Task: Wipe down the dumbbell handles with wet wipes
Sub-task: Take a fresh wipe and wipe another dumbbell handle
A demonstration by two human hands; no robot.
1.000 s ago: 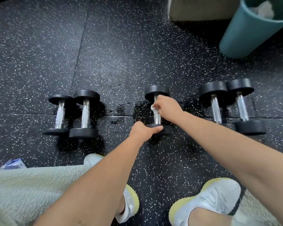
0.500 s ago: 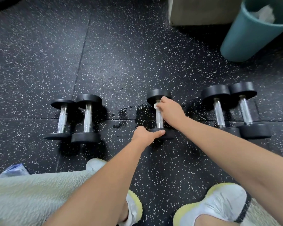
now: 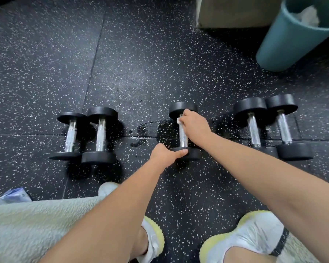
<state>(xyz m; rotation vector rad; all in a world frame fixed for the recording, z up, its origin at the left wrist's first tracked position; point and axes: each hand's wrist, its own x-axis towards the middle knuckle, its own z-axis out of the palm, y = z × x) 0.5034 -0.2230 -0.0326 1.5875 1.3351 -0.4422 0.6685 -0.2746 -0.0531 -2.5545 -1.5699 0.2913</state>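
Gripping the near plate of the dumbbell (image 3: pixel 183 138), the left hand (image 3: pixel 164 155) has its thumb laid along the plate's top edge and its fingers curled, their tips hidden. The dumbbell lies on the floor (image 3: pixel 160 63) at centre, with its handle running near to far. Farther along, the right hand (image 3: pixel 195 126) is curled round the far end of the handle, just short of the far plate. It pinches a white wipe (image 3: pixel 179 120) against the metal. The near half of the handle shows bare between the two hands.

Open floor lies on both sides of the dumbbell: a gap to the left pair (image 3: pixel 101 135) and a similar gap to the right pair (image 3: pixel 254 130). A wet patch (image 3: pixel 142 128) marks the floor just left of the dumbbell.

Nearest, two shoes (image 3: pixel 254 236) stand well apart from the plates. A packet (image 3: pixel 13 195) lies at the near left, partly hidden by clothing (image 3: pixel 36 224). At the far right a teal bin (image 3: pixel 285 40) holds white material. A pale block (image 3: pixel 235 12) stands just left of it. Neither touches a dumbbell.
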